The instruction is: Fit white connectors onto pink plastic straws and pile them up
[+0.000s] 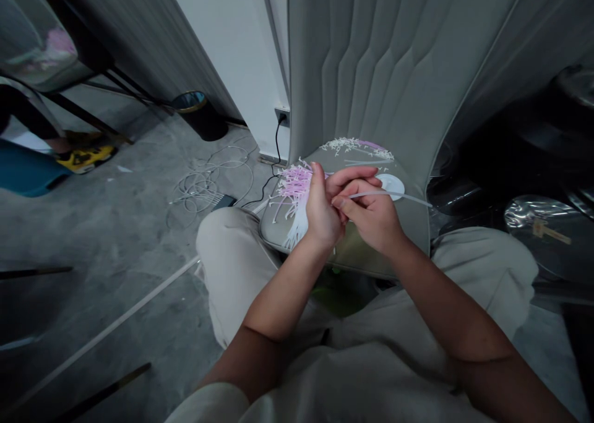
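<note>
My left hand (321,209) is closed around a bunch of thin white and pink strips (293,195), whose ends fan out to the left and hang below my fist. My right hand (369,213) touches the left one and pinches a single long white strip (394,195) that sticks out to the right. Both hands hover over a grey padded chair seat (357,259) in front of my knees. On the seat behind them lie a pile of small white and pink pieces (355,146) and a white round disc (393,185).
The grey chair back (371,58) rises behind the seat. A tangle of white cable (204,185) and a black cable plugged into a wall socket (281,117) lie on the concrete floor at left. A dark bin (197,111) stands farther back. Shiny dark objects (542,225) crowd the right.
</note>
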Demonstrator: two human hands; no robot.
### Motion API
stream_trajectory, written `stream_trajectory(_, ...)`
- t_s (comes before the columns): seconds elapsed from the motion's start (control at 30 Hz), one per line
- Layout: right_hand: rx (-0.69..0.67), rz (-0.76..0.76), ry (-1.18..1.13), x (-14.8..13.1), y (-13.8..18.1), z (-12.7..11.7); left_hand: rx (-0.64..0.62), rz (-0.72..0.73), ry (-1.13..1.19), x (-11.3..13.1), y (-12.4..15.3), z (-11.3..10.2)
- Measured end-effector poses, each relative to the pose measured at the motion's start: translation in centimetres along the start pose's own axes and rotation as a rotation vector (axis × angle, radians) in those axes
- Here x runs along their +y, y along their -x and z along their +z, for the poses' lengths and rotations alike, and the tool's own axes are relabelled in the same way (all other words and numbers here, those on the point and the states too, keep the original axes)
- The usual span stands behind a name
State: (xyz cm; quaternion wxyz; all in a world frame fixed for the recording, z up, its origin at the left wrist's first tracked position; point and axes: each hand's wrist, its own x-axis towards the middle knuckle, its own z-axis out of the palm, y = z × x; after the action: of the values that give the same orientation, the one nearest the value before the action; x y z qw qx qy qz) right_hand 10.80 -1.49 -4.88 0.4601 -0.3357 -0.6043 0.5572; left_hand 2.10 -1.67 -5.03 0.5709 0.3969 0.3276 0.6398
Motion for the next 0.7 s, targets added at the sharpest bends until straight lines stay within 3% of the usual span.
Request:
stream_trajectory(0.47,0.077,0.001,-0.013,0.63,-0.13,0.75,0.054,-0.005,-0.028,0.3,-0.19,-0.22)
stream_trajectory(0.7,-0.027,-0.114,-0.045,0.52,-0.33,0.12,0.005,0.022,0.02,0.69,-0.04,0.06)
